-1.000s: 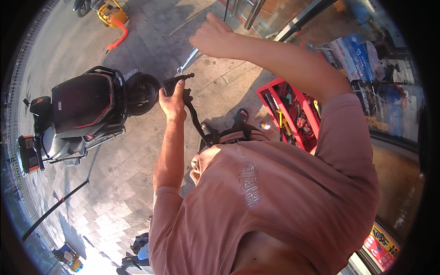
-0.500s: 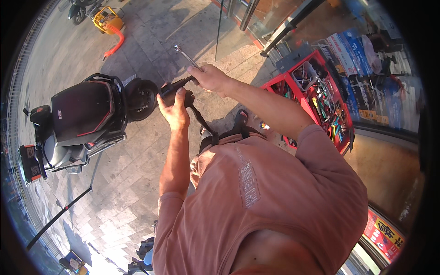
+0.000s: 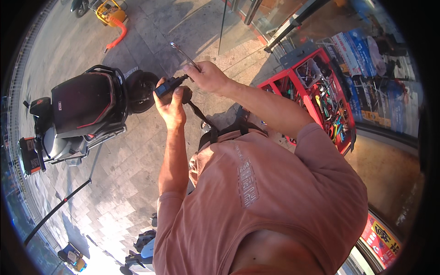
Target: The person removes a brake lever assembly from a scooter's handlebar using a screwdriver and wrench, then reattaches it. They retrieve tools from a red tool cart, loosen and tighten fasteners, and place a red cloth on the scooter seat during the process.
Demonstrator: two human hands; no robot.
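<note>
My left hand [image 3: 170, 104] is closed round a black device [image 3: 166, 87] with a short stem on its right. A black strap or cord [image 3: 198, 113] hangs from it toward my waist. My right hand [image 3: 207, 77] is closed on a silver wrench [image 3: 185, 54], gripped near its lower end beside the device's stem, with the wrench's far end angled up and left. Whether the right fingers also touch the stem is hard to tell.
A black scooter [image 3: 80, 103] stands at left, a yellow compressor [image 3: 109, 18] with red hose behind. At right a red tool chest [image 3: 304, 104] full of tools stands by a glass storefront [image 3: 362, 59]. A black pole [image 3: 57, 206] crosses the lower left.
My right hand has come down from high up with the wrench to beside the device in my left hand. The wrench's visible end now points up-left. More of the tool chest shows.
</note>
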